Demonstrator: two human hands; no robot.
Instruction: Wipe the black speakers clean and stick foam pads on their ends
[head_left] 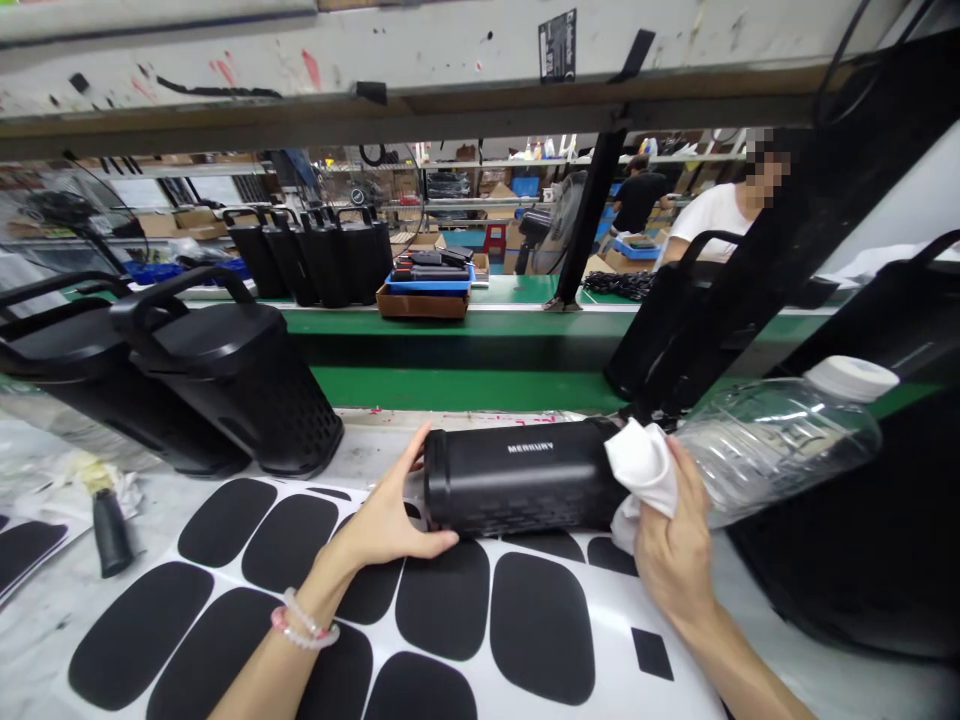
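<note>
A black speaker housing [517, 480] marked MERKURY lies on its side in front of me. My left hand [394, 515] grips its left end, thumb on the near side and fingers around the far edge. A folded white cloth [641, 465] is pinched in my right hand [679, 540], at the right end of the housing. The cloth covers part of that end. Under the housing and my left wrist is a white sheet bearing rounded black stickers [544, 625].
A clear plastic bottle [780, 435] with a white cap leans close to my right hand. Black housings with handles [225, 370] stand at left. Behind the bench runs a green conveyor [360, 385], with a box of parts [424, 300] beyond. A person in white [709, 215] is across, right.
</note>
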